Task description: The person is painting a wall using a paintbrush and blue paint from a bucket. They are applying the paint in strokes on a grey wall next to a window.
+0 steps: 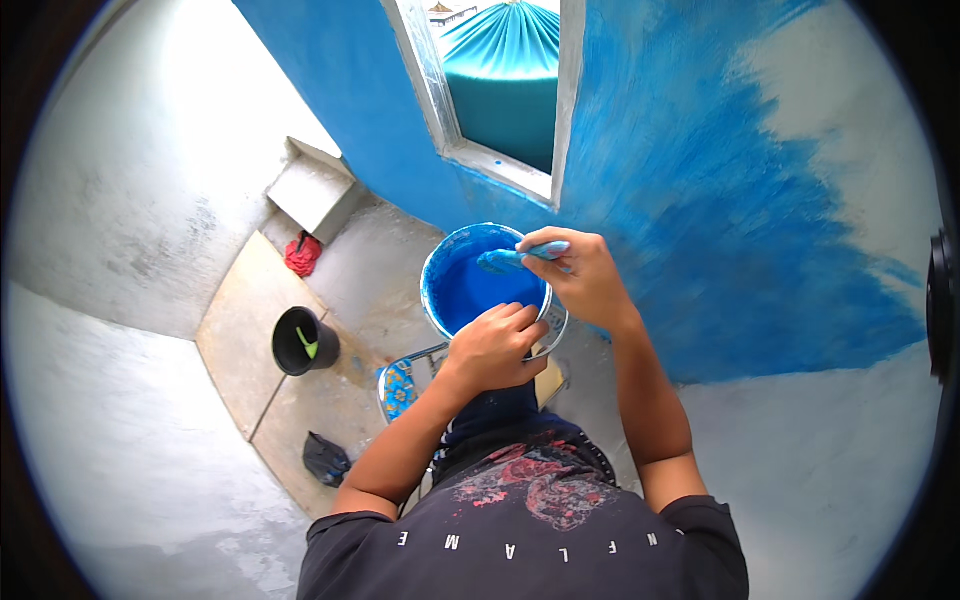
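A white bucket (430,292) partly filled with blue paint (478,282) is in front of my body. My left hand (497,345) is closed over the bucket's near rim, with its fingers curled at the edge. In my right hand (580,270), at the bucket's right side, is a paintbrush (507,261) smeared with blue. Its bristles hang over the paint, inside the rim, and my fingers pinch the handle. The bucket's wire handle droops on the near right side.
Ahead is a partly blue wall (690,200) with a window frame (500,168). On the floor at left are a black bucket (290,345) holding a green tool, a red bundle (302,254) and a black bag (326,458). A chair with a patterned seat (399,388) stands below me.
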Available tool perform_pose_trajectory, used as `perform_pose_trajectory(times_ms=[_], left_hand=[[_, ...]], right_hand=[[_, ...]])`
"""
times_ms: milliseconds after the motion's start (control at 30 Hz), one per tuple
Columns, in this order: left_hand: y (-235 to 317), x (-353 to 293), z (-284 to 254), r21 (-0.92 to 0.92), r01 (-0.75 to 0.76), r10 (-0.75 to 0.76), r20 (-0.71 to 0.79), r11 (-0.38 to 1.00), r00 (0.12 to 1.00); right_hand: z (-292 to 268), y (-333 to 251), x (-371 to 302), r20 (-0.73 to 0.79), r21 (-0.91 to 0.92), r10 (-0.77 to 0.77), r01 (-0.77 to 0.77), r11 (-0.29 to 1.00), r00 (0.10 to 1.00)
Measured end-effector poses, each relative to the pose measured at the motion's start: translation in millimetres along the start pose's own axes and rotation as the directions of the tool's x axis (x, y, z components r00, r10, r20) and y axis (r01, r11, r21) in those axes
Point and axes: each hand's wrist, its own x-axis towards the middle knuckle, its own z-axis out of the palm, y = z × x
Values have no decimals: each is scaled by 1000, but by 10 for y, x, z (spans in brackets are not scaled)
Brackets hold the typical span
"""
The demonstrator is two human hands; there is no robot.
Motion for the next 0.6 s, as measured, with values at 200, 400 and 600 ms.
perform_pose_trajectory(times_ms=[200, 400, 600], left_hand=[[62, -54, 55, 24, 18, -19, 40, 1000, 999], [141, -127, 91, 29, 55, -57, 47, 998, 997], [144, -147, 89, 67, 58, -63, 64, 996, 996]], right_hand=[[290, 238, 123, 47, -180, -124, 131, 975, 991], [469, 438, 63, 47, -192, -156, 162, 968, 987], [516, 546, 47, 65, -204, -164, 174, 963, 984]])
